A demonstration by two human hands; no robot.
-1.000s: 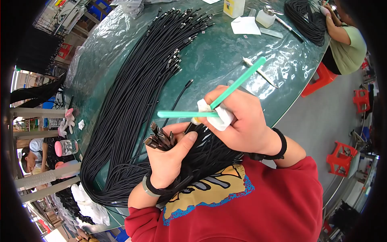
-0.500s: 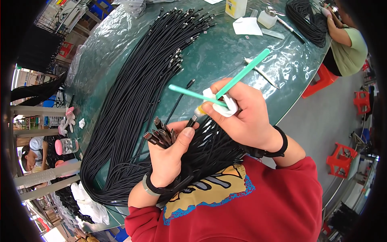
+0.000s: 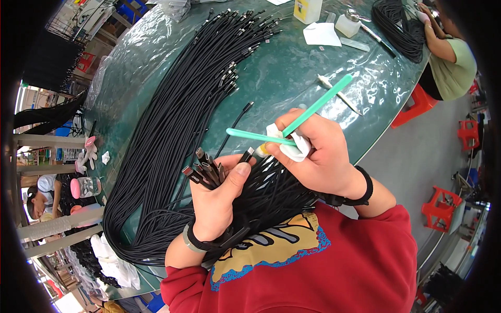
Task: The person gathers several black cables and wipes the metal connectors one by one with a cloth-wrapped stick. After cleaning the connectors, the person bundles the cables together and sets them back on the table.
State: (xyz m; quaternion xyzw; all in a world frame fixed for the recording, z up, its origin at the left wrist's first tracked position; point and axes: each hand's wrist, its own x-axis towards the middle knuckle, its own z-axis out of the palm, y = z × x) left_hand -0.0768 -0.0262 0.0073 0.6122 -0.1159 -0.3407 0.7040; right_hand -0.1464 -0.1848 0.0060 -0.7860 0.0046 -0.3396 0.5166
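Note:
My left hand [image 3: 222, 195] is closed around a fanned bunch of black cables [image 3: 209, 169] with metal-tipped USB-type plugs. One plug [image 3: 247, 155] stands apart between its thumb and fingers, pointing toward my right hand. My right hand [image 3: 318, 148] grips a green tool with two long arms [image 3: 318, 104], which look like tweezers or a pair of sticks. A white cloth [image 3: 298, 148] is bunched in the same fingers. A small yellow-and-white tip [image 3: 263, 150] pokes out beside that cloth, close to the single plug; what it belongs to is hidden.
A large bundle of black cables [image 3: 162, 125] curves across the green table [image 3: 271, 62]. Beyond my right hand lies a white pen-like tool [image 3: 342, 96]. Bottles [image 3: 347, 24] and a white paper [image 3: 322, 34] stand farther back. A co-worker [image 3: 453, 65] sits at the far right.
The green tool has tilted and shifted slightly down and right with my right hand. My left hand keeps its hold on the cables, with the plugs shifted a little.

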